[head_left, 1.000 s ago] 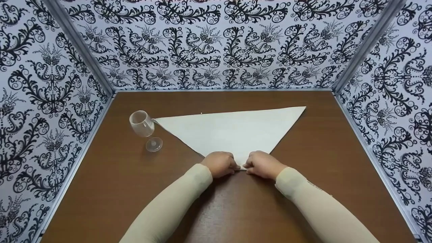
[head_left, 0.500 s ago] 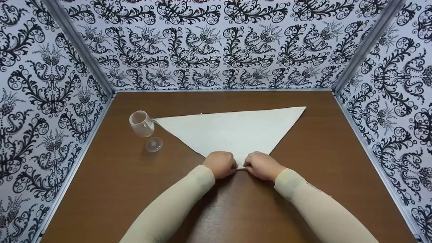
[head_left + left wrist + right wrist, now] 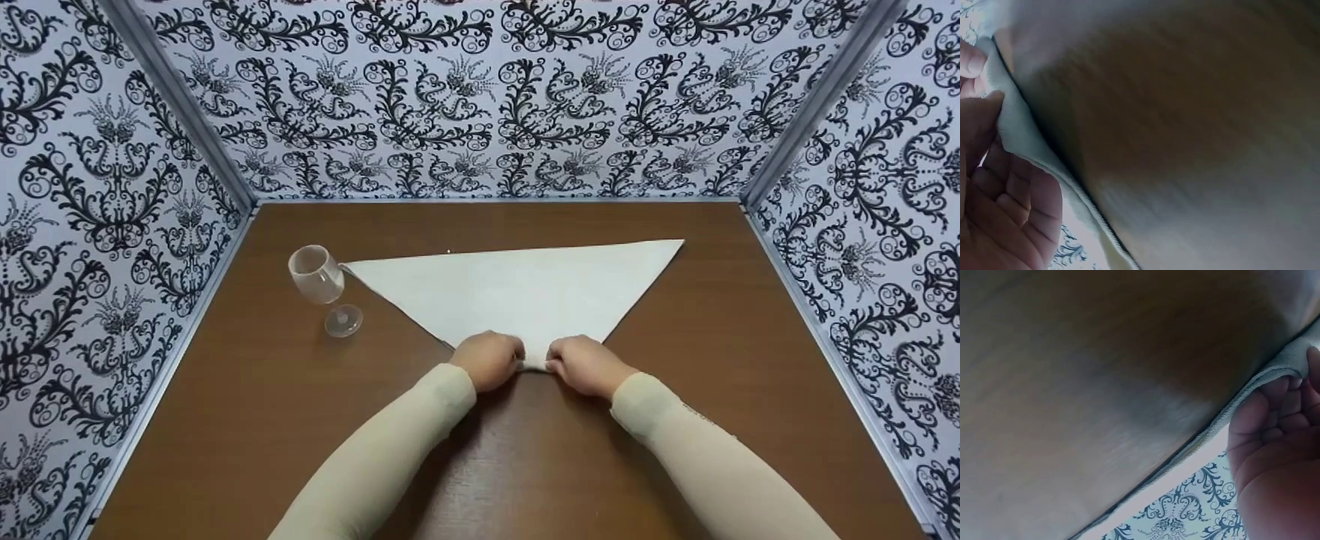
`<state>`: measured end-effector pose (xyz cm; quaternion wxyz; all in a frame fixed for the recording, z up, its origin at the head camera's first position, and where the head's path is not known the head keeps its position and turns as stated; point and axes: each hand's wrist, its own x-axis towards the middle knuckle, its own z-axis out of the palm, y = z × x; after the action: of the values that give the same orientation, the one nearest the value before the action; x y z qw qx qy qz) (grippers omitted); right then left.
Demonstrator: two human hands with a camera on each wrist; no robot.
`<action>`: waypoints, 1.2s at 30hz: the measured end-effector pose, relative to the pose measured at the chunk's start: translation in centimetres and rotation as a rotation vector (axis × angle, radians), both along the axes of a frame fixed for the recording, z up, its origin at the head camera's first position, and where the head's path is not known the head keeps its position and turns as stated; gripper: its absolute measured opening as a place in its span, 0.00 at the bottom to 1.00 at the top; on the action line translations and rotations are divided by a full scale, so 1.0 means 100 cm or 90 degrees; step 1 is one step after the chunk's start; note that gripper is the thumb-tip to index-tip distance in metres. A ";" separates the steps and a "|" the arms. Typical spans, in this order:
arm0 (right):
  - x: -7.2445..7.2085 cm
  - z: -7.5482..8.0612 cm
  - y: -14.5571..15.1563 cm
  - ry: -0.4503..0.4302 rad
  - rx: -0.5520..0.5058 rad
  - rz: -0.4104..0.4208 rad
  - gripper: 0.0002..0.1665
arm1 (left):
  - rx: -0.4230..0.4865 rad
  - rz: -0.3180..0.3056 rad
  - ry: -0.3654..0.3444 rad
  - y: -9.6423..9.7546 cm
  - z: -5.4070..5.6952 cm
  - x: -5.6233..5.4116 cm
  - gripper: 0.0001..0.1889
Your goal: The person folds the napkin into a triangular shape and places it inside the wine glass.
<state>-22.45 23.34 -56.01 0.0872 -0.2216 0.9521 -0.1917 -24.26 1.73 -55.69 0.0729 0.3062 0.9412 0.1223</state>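
A white cloth napkin (image 3: 517,289), folded into a triangle, lies flat with its long edge toward the back wall. Its near corner is rolled up into a short thick fold between the two hands. My left hand (image 3: 487,361) pinches the left end of that fold, fingers curled. At the right end, my right hand (image 3: 589,366) grips it the same way, a small gap from the left. In the left wrist view, the thumb presses the napkin's rolled edge (image 3: 1019,121) against the fingers. The right wrist view has the fingers (image 3: 1252,410) curled at the cloth's edge.
A clear stemmed wine glass (image 3: 316,276) stands to the left, beside the napkin's left tip. The brown wooden table (image 3: 225,420) is enclosed at the back and sides by walls (image 3: 480,97) with black scroll patterns and grey metal corner strips.
The near corner has been rolled a little further from me, so the fold is thicker and the near edge lies slightly farther away. Both hands keep hold of it; the glass stays put.
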 end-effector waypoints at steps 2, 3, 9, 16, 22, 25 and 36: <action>-0.001 0.000 -0.001 -0.007 0.000 -0.013 0.09 | 0.029 0.025 -0.030 -0.001 -0.001 -0.003 0.06; -0.002 0.000 -0.002 -0.010 0.003 -0.019 0.09 | 0.040 0.033 -0.042 -0.002 -0.002 -0.005 0.06; -0.005 0.005 -0.007 -0.043 0.043 -0.102 0.16 | 0.052 0.048 -0.076 -0.001 -0.001 -0.008 0.06; -0.007 0.006 -0.009 -0.071 -0.014 -0.172 0.14 | 0.075 0.043 -0.086 0.000 -0.004 -0.009 0.03; -0.006 -0.002 -0.003 0.011 -0.059 -0.047 0.06 | 0.071 -0.049 -0.031 -0.005 -0.002 -0.009 0.07; -0.006 -0.003 0.001 0.040 -0.032 -0.014 0.08 | 0.052 -0.077 0.003 -0.010 0.000 -0.009 0.08; -0.005 -0.003 0.013 0.026 0.009 0.031 0.12 | 0.011 -0.088 -0.034 -0.017 0.000 -0.013 0.13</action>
<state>-22.97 24.59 -56.30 0.0736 -0.2482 0.9493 -0.1784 -25.60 0.01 -55.71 0.1033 0.3677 0.9146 0.1330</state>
